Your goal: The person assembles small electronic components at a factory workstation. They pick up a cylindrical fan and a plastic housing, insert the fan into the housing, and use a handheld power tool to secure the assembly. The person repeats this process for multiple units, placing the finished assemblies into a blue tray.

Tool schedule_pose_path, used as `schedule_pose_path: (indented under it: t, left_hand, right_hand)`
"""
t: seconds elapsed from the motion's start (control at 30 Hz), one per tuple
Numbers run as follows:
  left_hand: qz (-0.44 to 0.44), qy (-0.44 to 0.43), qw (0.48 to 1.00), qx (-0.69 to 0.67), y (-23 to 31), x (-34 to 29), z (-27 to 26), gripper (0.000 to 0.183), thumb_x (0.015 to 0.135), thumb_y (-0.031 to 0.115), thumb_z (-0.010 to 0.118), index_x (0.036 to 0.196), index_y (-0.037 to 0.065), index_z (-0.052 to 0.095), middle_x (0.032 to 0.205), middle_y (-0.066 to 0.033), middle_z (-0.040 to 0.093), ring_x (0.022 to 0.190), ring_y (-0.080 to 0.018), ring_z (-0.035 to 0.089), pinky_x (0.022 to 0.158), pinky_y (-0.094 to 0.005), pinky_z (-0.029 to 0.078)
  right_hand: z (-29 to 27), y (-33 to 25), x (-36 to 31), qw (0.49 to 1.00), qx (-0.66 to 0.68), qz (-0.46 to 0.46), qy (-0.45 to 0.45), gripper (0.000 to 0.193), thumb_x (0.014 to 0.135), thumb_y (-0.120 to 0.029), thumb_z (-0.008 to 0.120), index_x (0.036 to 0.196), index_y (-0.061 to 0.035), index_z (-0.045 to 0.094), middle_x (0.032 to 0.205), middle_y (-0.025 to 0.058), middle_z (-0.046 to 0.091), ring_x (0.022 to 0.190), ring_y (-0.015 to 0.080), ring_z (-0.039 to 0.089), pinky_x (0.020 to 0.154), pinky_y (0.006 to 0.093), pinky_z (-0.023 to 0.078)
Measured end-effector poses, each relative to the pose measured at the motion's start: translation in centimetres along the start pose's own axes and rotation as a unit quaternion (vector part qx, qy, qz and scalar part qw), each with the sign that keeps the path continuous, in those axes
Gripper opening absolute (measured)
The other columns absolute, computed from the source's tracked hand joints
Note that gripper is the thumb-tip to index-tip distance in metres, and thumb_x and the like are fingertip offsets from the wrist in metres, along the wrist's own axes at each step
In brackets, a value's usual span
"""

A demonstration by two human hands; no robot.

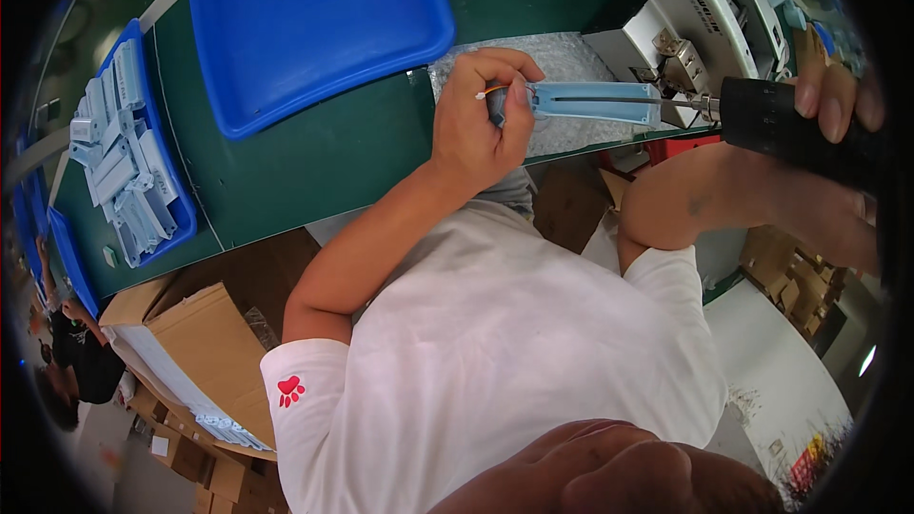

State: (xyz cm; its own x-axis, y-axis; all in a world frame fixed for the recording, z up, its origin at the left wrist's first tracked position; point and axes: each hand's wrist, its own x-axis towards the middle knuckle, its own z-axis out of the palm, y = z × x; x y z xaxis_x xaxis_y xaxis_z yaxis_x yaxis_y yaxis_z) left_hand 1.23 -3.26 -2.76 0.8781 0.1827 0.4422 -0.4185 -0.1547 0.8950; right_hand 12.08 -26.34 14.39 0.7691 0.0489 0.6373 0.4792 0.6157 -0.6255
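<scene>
Holding a light-blue housing (pixel 609 114) in line with a driver (pixel 776 121)

Head view: above the table's (pixel 333 167) near edge, the left hand (pixel 478 122) curls closely round the housing's left end, presumably so the shaft (pixel 681 104) can lie along its channel. The right hand (pixel 840 100) wraps its fingers over the driver's black handle; its palm is hidden.

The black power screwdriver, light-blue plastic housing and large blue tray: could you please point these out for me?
Black power screwdriver (pixel 776 120): head view, on its dark body.
Light-blue plastic housing (pixel 602 112): head view, on its long middle part.
Large blue tray (pixel 324 33): head view, on its bare bottom.
</scene>
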Motion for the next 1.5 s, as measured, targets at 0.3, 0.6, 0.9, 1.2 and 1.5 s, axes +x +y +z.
schedule_pose_path:
  t: [0.3, 0.6, 0.9, 1.2, 1.5]
  left_hand:
    - [-0.006, 0.0, 1.0, 0.002, 0.1, 0.2, -0.2, 0.007, 0.103, 0.005, 0.048, 0.105, 0.002, 0.042, 0.103, -0.0175, 0.068, 0.08, -0.014, 0.059, 0.073, -0.0288, 0.049]
    - [0.008, 0.018, 1.0, -0.011, -0.2, 0.1, 0.2, 0.011, 0.098, 0.001, 0.053, 0.104, 0.002, 0.043, 0.1, -0.0152, 0.067, 0.072, -0.018, 0.058, 0.068, -0.032, 0.049]
    - [0.01, 0.007, 1.0, 0.001, 0.2, -0.3, 0.0, 0.01, 0.1, 0.002, 0.05, 0.106, 0.002, 0.042, 0.102, -0.0161, 0.068, 0.074, -0.0156, 0.058, 0.069, -0.0299, 0.049]
    - [-0.012, 0.007, 1.0, 0.019, 1.4, 0.4, 0.2, 0.006, 0.102, 0.005, 0.05, 0.105, 0.002, 0.045, 0.103, -0.0161, 0.069, 0.086, -0.0189, 0.063, 0.08, -0.0329, 0.051]
    - [-0.094, 0.153, 0.984, 0.007, 4.4, 1.2, -10.7, 0.007, 0.107, 0.01, 0.047, 0.107, 0.003, 0.048, 0.106, -0.0111, 0.068, 0.093, -0.0129, 0.061, 0.085, -0.0282, 0.049]
  right_hand:
    - [0.2, 0.4, -0.3, 1.0, -0.017, 0.009, -0.004, 0.062, 0.083, -0.067, 0.061, 0.103, -0.0089, 0.059, 0.09, 0.0045, 0.054, 0.067, 0.0151, 0.055, 0.06, 0.03, 0.044]
    - [0.8, 0.6, -0.8, 0.999, -0.036, 0.017, -0.008, 0.068, 0.084, -0.075, 0.056, 0.103, -0.0096, 0.059, 0.091, 0.0059, 0.053, 0.066, 0.0156, 0.055, 0.06, 0.0303, 0.044]
    - [2.0, -0.1, -1.0, 0.999, -0.035, 0.038, 0.006, 0.074, 0.086, -0.082, 0.049, 0.106, -0.0113, 0.059, 0.091, 0.0081, 0.052, 0.065, 0.0167, 0.054, 0.058, 0.0312, 0.044]
    - [6.4, 1.6, -0.8, 0.997, -0.027, -0.037, 0.062, 0.097, 0.086, -0.085, 0.045, 0.137, -0.0023, 0.046, 0.096, 0.0177, 0.061, 0.064, 0.0247, 0.059, 0.054, 0.0363, 0.05]
    - [1.1, -2.5, 1.0, 0.998, 0.002, -0.045, 0.04, 0.074, 0.1, -0.045, 0.059, 0.144, 0.0089, 0.036, 0.117, 0.022, 0.055, 0.08, 0.0219, 0.057, 0.07, 0.0325, 0.047]
